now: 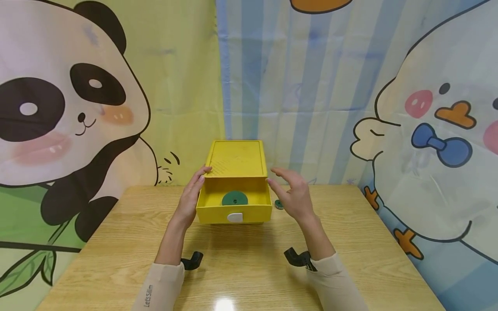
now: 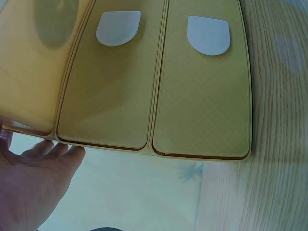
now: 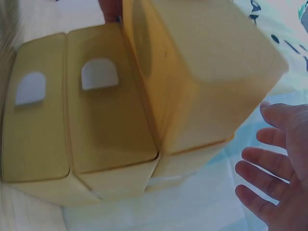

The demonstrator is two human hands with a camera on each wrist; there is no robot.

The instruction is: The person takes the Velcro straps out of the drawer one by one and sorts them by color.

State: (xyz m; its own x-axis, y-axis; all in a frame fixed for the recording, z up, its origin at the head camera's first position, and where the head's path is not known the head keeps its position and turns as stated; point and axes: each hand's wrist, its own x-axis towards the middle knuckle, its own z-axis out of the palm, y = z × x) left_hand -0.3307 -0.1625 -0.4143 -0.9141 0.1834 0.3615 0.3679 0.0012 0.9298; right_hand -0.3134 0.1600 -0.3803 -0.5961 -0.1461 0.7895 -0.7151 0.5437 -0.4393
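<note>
A yellow drawer cabinet (image 1: 238, 159) stands on the table, its top drawer (image 1: 214, 215) pulled out towards me. A green disc (image 1: 235, 198) with a small centre hole sits inside that drawer. My left hand (image 1: 190, 196) rests on the cabinet's left side, fingertips at the top edge. In the left wrist view, the fingers of the left hand (image 2: 41, 180) lie extended along the cabinet's side. My right hand (image 1: 294, 194) is raised beside the right side. Its fingers are spread and hold nothing, and a gap separates the hand (image 3: 284, 159) from the cabinet in the right wrist view.
Two lower drawers (image 2: 199, 106) with white tab handles (image 2: 209, 36) are closed. A small round green thing (image 1: 279, 204) lies on the wooden table (image 1: 369, 255), right of the cabinet. Behind hangs a cloth backdrop (image 1: 186, 86) with cartoon animals.
</note>
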